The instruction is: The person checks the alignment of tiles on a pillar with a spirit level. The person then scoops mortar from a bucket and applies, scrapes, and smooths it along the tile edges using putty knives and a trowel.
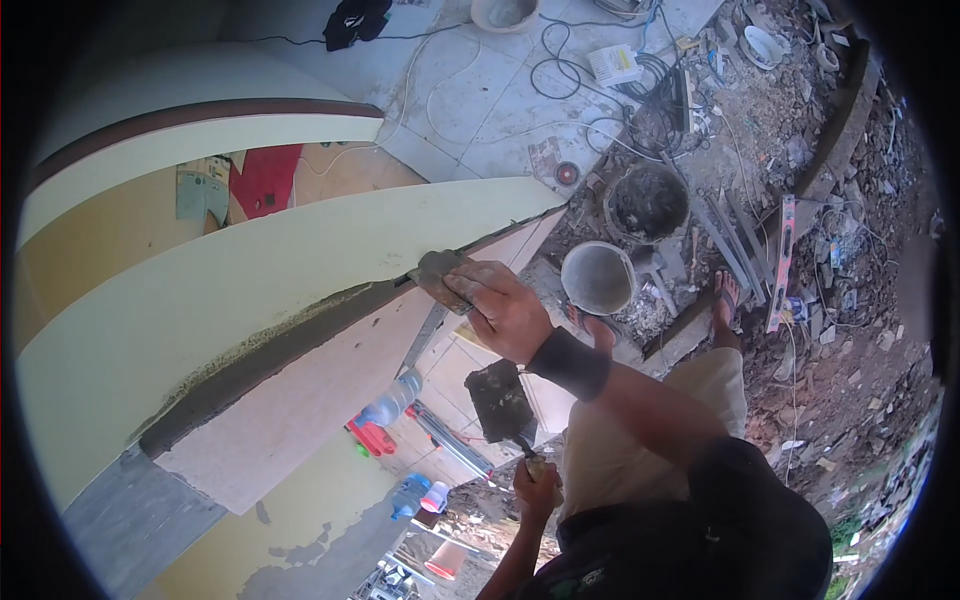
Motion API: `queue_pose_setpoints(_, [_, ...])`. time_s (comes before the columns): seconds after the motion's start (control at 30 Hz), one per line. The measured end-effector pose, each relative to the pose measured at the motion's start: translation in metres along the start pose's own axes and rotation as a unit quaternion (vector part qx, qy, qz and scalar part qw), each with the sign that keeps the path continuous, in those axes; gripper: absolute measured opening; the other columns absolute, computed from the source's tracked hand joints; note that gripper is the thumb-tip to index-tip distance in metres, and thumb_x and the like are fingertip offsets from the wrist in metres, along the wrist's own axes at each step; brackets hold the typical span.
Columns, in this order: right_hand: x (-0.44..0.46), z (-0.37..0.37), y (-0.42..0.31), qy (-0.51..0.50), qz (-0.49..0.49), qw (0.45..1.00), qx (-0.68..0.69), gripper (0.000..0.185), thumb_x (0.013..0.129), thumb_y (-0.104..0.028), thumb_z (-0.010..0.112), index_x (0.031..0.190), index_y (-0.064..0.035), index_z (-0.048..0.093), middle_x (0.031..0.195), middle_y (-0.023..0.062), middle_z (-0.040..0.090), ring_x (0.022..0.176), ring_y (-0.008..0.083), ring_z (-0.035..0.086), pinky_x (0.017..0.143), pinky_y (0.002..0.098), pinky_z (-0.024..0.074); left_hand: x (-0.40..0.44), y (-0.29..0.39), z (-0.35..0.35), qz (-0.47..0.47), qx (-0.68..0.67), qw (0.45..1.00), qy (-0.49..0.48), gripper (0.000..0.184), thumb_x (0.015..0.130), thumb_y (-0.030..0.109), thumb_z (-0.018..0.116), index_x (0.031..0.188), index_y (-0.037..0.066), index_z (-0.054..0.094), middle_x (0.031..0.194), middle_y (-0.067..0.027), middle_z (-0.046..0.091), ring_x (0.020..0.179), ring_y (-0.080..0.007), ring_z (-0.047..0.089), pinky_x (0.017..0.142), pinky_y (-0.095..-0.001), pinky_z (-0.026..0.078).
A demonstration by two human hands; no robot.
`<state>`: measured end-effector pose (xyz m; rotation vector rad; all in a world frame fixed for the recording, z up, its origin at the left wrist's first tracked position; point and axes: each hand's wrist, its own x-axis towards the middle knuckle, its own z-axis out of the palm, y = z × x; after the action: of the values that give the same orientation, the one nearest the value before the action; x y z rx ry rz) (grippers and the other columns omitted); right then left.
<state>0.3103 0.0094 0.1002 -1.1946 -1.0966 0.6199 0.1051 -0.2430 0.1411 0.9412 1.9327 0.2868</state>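
Observation:
My right hand point(505, 310), with a dark band at the wrist, is closed around a grey, rounded, sponge-like block point(440, 280). The block touches the edge of a wall point(330, 260), at the end of a strip of wet grey mortar point(270, 350). Lower down, my left hand point(537, 487) grips the handle of a trowel point(502, 402). Dark mortar covers the trowel's blade, which is held out below the wall edge, apart from it. Exactly what the block is made of, I cannot tell.
Beyond my feet stand a grey bucket point(598, 278) and a mortar-filled bucket point(646, 203). A pink spirit level point(782, 265) lies by metal bars point(735, 245). Cables point(570, 75) cross the tiled floor point(490, 95). Rubble covers the ground at right. A water bottle point(392, 398) is below the wall.

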Motion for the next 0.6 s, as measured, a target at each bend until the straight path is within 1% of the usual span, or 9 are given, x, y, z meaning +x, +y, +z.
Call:
queue_pose_setpoints(0.07, [0.006, -0.017, -0.001, -0.032, -0.010, 0.999, -0.004, 0.043, 0.073, 0.003, 0.060, 0.116, -0.0021, 0.062, 0.113, 0.0169, 0.062, 0.102, 0.0354, 0.061, 0.087, 0.0401, 0.0520, 0.000, 0.000, 0.000, -0.003, -0.006, 1.000, -0.007, 0.013, 0.076, 0.007, 0.065, 0.082, 0.002, 0.054, 0.059, -0.0054, 0.057, 0.050, -0.0142, 0.056, 0.050, -0.0297, 0.046])
queue_pose_setpoints(0.13, [0.017, -0.039, -0.009, -0.110, 0.083, 0.990, -0.026, 0.039, 0.075, 0.001, 0.059, 0.113, -0.0043, 0.065, 0.108, 0.0167, 0.064, 0.093, 0.0326, 0.063, 0.078, 0.0398, 0.0530, 0.000, 0.005, 0.001, -0.007, -0.017, 1.000, -0.014, 0.013, 0.076, 0.007, 0.065, 0.082, 0.002, 0.054, 0.059, -0.0054, 0.057, 0.051, -0.0143, 0.056, 0.050, -0.0295, 0.046])
queue_pose_setpoints(0.17, [0.026, -0.040, 0.001, -0.072, 0.088, 0.992, -0.047, 0.025, 0.077, -0.003, 0.058, 0.099, -0.0021, 0.068, 0.095, 0.0213, 0.066, 0.082, 0.0364, 0.065, 0.071, 0.0427, 0.0521, -0.002, 0.008, 0.001, 0.001, -0.003, 1.000, -0.008, 0.013, 0.076, 0.007, 0.065, 0.082, 0.002, 0.054, 0.059, -0.0054, 0.057, 0.051, -0.0140, 0.056, 0.050, -0.0293, 0.046])
queue_pose_setpoints(0.2, [0.042, -0.044, 0.005, -0.078, 0.080, 0.992, -0.050, 0.025, 0.077, -0.003, 0.058, 0.099, -0.0021, 0.068, 0.095, 0.0213, 0.066, 0.082, 0.0364, 0.065, 0.071, 0.0427, 0.0521, 0.000, 0.010, 0.005, 0.012, 0.009, 1.000, -0.001, 0.013, 0.076, 0.006, 0.065, 0.082, 0.002, 0.054, 0.059, -0.0053, 0.057, 0.051, -0.0138, 0.056, 0.050, -0.0291, 0.046])
queue_pose_setpoints(0.27, [0.068, -0.047, 0.004, -0.147, 0.239, 0.953, -0.115, 0.017, 0.076, -0.011, 0.059, 0.084, 0.0025, 0.066, 0.084, 0.0256, 0.064, 0.085, 0.0414, 0.062, 0.077, 0.0477, 0.0513, -0.002, 0.001, 0.006, 0.004, -0.016, 1.000, 0.000, 0.014, 0.076, 0.007, 0.065, 0.081, 0.002, 0.053, 0.059, -0.0049, 0.057, 0.051, -0.0132, 0.055, 0.050, -0.0290, 0.046])
queue_pose_setpoints(0.37, [0.079, -0.028, 0.022, -0.189, 0.237, 0.941, -0.150, 0.019, 0.074, -0.013, 0.059, 0.081, 0.0036, 0.066, 0.084, 0.0289, 0.063, 0.085, 0.0442, 0.062, 0.077, 0.0509, 0.0496, -0.001, -0.001, 0.005, -0.004, -0.031, 0.999, -0.014, 0.014, 0.076, 0.007, 0.065, 0.080, 0.003, 0.053, 0.058, -0.0050, 0.057, 0.051, -0.0128, 0.055, 0.050, -0.0292, 0.046])
queue_pose_setpoints(0.5, [0.081, -0.018, 0.003, -0.198, 0.208, 0.945, -0.158, 0.021, 0.075, -0.014, 0.058, 0.080, 0.0044, 0.065, 0.084, 0.0296, 0.062, 0.084, 0.0458, 0.061, 0.077, 0.0516, 0.0489, 0.002, 0.000, 0.006, 0.004, -0.041, 0.999, -0.020, 0.014, 0.076, 0.009, 0.066, 0.078, 0.003, 0.053, 0.058, -0.0052, 0.057, 0.051, -0.0132, 0.055, 0.050, -0.0303, 0.045])
queue_pose_setpoints(0.57, [0.087, -0.026, -0.016, -0.161, 0.139, 0.969, -0.126, 0.021, 0.073, -0.013, 0.056, 0.074, 0.0069, 0.060, 0.070, 0.0316, 0.055, 0.065, 0.0460, 0.058, 0.064, 0.0489, 0.0474, 0.003, -0.001, 0.004, 0.009, -0.024, 0.999, -0.019, 0.015, 0.076, 0.010, 0.066, 0.077, 0.003, 0.053, 0.058, -0.0053, 0.056, 0.051, -0.0135, 0.054, 0.051, -0.0307, 0.045])
queue_pose_setpoints(0.6, [0.093, -0.033, -0.023, -0.161, 0.139, 0.969, -0.127, 0.021, 0.073, -0.013, 0.056, 0.074, 0.0069, 0.060, 0.070, 0.0316, 0.055, 0.065, 0.0460, 0.058, 0.064, 0.0489, 0.0474, 0.004, 0.000, 0.004, 0.013, -0.011, 1.000, -0.013, 0.016, 0.076, 0.011, 0.066, 0.075, 0.003, 0.053, 0.058, -0.0055, 0.056, 0.051, -0.0139, 0.054, 0.051, -0.0312, 0.044])
